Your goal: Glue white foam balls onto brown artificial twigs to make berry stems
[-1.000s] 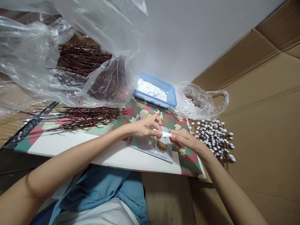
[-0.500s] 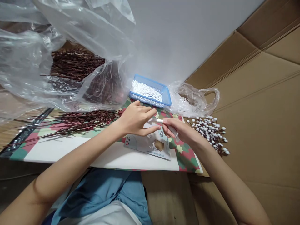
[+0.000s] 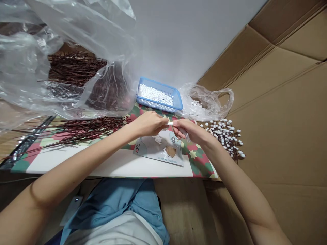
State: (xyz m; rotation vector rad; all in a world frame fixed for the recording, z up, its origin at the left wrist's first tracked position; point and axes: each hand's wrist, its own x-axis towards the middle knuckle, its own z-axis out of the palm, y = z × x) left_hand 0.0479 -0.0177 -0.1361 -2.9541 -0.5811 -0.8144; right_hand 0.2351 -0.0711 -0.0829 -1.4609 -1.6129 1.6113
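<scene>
A narrow white strip [image 3: 170,124], perhaps tissue or plastic, runs taut between my two hands above the table. My left hand [image 3: 150,123] is closed, its fingertips pinching the strip's left end. On the other side my right hand [image 3: 190,131] grips the strip, and a crumpled, whitish loose end [image 3: 186,135] hangs out beneath its fingers. Under the hands lies a flat printed glue gun card [image 3: 158,154], with a brown patch and whitish residue on it. The material of the strip is too small to make out.
A blue basket [image 3: 178,102] of small white balls stands behind my hands, beside a clear plastic bag [image 3: 212,109]. White-tipped stems [image 3: 227,136] lie right. Dark red twigs [image 3: 94,131] lie left, below a large plastic bag [image 3: 102,41] of twigs. Cardboard [image 3: 281,119] walls the right side.
My left hand has gone from open, with thumb and fingers spread, to closed on the strip's left end. My right hand keeps its grip. The whole view has shifted slightly.
</scene>
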